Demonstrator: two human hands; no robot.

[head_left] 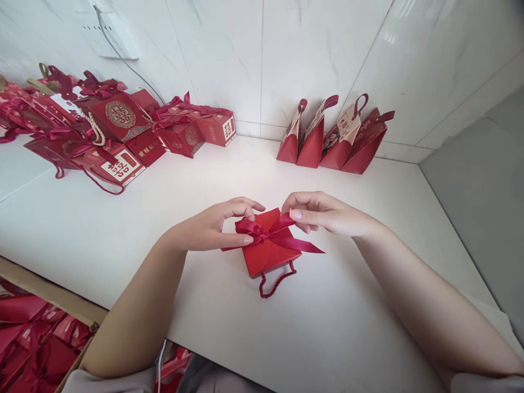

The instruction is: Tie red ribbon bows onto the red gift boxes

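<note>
A small red gift box (266, 256) lies on the white table (311, 327), a red cord handle hanging from its near edge. A dark red satin ribbon (272, 233) is tied in a bow across its top. My left hand (216, 225) pinches the bow's left loop between thumb and fingers. My right hand (323, 213) pinches the right loop, and a loose ribbon tail runs out to the right below it.
A heap of red gift boxes with ribbons (102, 131) covers the far left of the table. Several red gift bags (335, 139) stand in a row against the tiled back wall. A cardboard box of red packaging (33, 338) sits low at the left.
</note>
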